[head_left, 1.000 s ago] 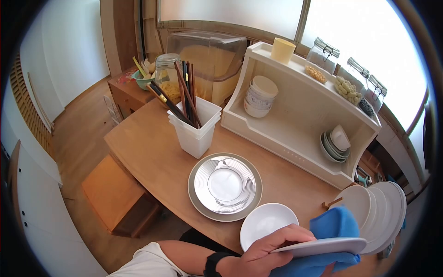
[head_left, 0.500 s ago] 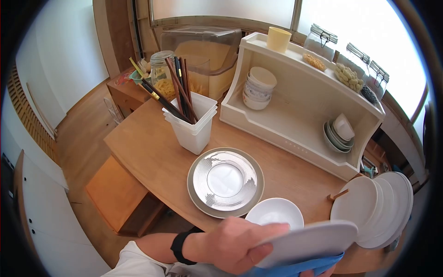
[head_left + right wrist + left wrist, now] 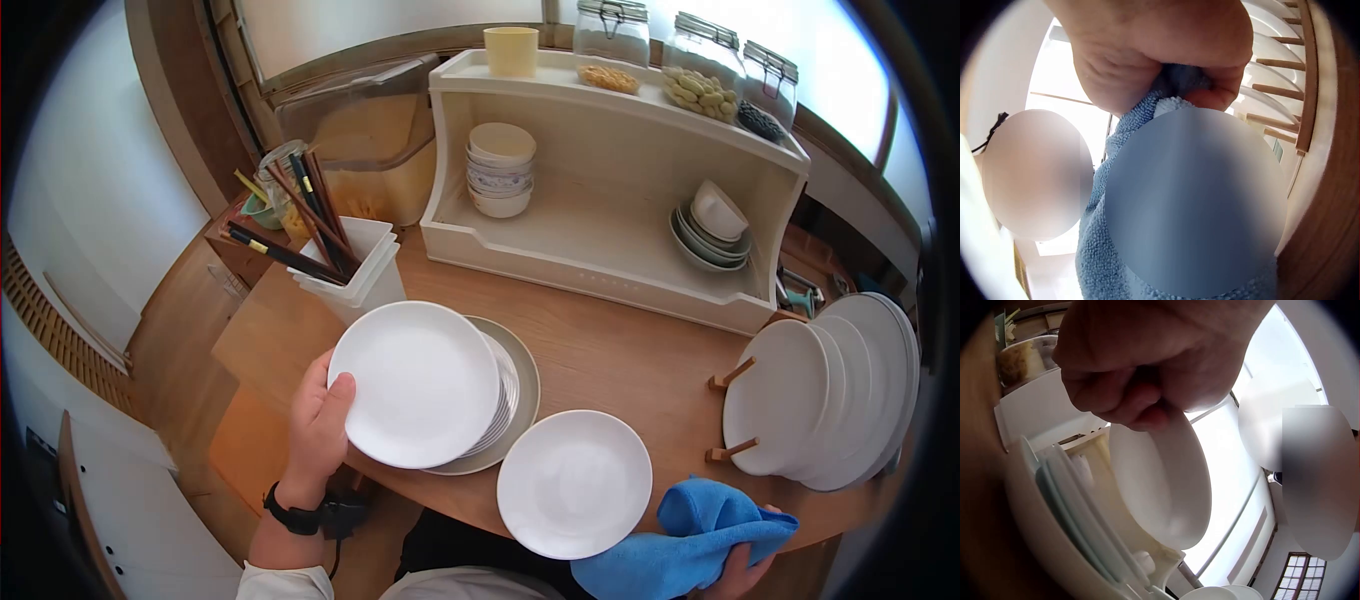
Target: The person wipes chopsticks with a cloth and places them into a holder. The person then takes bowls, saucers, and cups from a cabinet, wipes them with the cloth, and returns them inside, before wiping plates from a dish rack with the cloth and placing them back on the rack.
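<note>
Head view — the left hand [image 3: 318,425] pinches a white plate [image 3: 415,385] between thumb and fingers, partly hiding the stacked plates [image 3: 526,385] on the counter [image 3: 620,365]; the right hand [image 3: 742,574] grips a blue cloth [image 3: 665,565] in curled fingers — just beside a white dish [image 3: 575,485].

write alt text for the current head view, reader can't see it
A person's left hand holds a white plate that partly hides stacked plates on a wooden table; the right hand grips a blue cloth. Behind, a white shelf holds bowls.
</note>
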The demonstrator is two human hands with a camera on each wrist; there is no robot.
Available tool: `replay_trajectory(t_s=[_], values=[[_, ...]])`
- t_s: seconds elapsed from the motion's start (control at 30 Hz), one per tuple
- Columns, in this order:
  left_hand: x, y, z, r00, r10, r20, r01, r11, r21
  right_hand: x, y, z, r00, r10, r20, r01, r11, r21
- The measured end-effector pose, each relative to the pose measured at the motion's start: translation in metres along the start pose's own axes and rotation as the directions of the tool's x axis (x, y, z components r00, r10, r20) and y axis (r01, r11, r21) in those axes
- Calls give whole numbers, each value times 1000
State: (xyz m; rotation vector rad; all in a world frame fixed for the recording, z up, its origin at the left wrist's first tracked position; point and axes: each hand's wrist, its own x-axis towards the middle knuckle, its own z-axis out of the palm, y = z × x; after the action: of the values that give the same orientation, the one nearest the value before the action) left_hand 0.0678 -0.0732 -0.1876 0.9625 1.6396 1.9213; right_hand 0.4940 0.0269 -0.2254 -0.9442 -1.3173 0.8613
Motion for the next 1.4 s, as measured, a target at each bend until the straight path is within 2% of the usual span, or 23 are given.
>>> replay_trajectory(t_s=[0.1,0.23,0.4,0.47,0.57,0.77,0.83,0.97,1.03,1.1,1.33,1.4], values=[[4,-7,1,999,-33,22,32,998,56,0,8,-2,998,33,-46,-32,999,19],[8,-9,5,999,-23,42,17,991,135,2,17,-4,999,41,-35,-41,999,-2],[12,-11,10,998,-39,53,30,988,150,1,33,-8,998,58,5,-58,998,25],[14,-14,11,997,-49,56,40,987,156,-2,46,-11,990,74,-116,-68,996,53],[16,-14,11,996,-50,70,40,989,141,-3,57,-14,996,32,-79,-32,999,3],[19,-15,5,995,-56,83,37,976,213,-3,60,-10,996,63,-68,-67,996,-59],[21,-14,2,993,-75,89,38,931,363,-1,59,-9,996,68,-54,-71,995,-68],[22,-8,10,993,-85,83,45,916,400,2,48,-1,993,113,-31,-115,991,-70],[23,-8,9,993,-74,91,16,855,519,1,48,-2,992,127,-27,-129,990,-65],[22,-5,11,991,-102,92,34,831,556,-1,48,-3,989,145,-22,-146,987,-63],[26,-5,7,986,-144,82,37,674,738,-3,51,1,996,93,-15,-94,993,-68],[26,-5,7,986,-145,84,38,679,733,-4,48,1,994,104,-14,-105,992,-67]])
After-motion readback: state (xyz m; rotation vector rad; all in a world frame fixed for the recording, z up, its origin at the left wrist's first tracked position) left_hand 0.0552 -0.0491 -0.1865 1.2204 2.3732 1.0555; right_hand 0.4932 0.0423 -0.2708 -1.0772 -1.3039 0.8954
